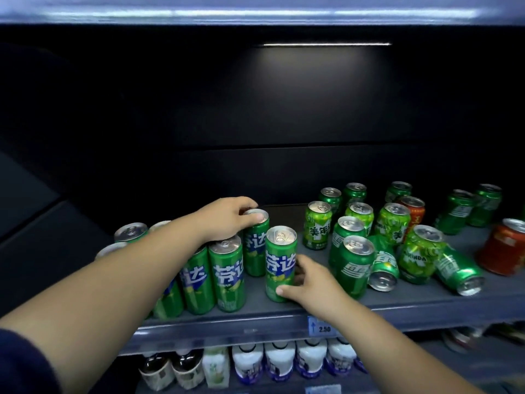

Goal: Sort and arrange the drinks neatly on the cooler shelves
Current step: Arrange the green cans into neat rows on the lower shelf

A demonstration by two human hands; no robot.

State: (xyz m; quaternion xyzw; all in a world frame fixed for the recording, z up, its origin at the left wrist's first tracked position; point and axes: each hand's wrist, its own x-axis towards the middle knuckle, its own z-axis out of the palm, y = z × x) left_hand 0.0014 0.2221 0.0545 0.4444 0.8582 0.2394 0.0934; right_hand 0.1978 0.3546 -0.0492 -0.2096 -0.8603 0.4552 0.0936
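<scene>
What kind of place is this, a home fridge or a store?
Most likely a store's drinks cooler. A price tag reading 2.50 sits on the shelf edge, many green soda cans share that shelf, and rows of bottles line the shelf below.

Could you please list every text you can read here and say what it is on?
"芬达": tall green can held by the right hand.
"美年", cut off: short green can.
"MIRINDA": lime-green can.
"雪", partly: dark green can.
"2.50": price tag on the shelf edge.
Red cans, lower bottles: too blurred to read.
</scene>
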